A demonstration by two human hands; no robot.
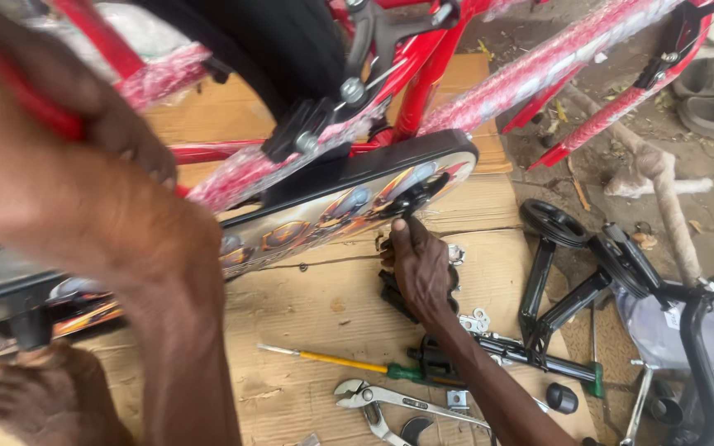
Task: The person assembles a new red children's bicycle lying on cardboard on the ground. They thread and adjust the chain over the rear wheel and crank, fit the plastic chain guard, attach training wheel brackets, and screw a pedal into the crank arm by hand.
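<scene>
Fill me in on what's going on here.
A person is working on a red bicycle lying over sheets of cardboard. The left hand grips a red part of the frame up close to the camera, while the right hand is at a black pedal just under the crank on the printed chain guard. A yellow-handled screwdriver, pliers and black training wheels lie nearby.

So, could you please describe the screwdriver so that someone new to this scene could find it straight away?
Start at the sheet of brown cardboard spread under the red bicycle frame. Below the right hand, the screwdriver lies flat, pointing left. Unlike the silver pliers just beneath it, it has a yellow shaft and a green handle.
</scene>
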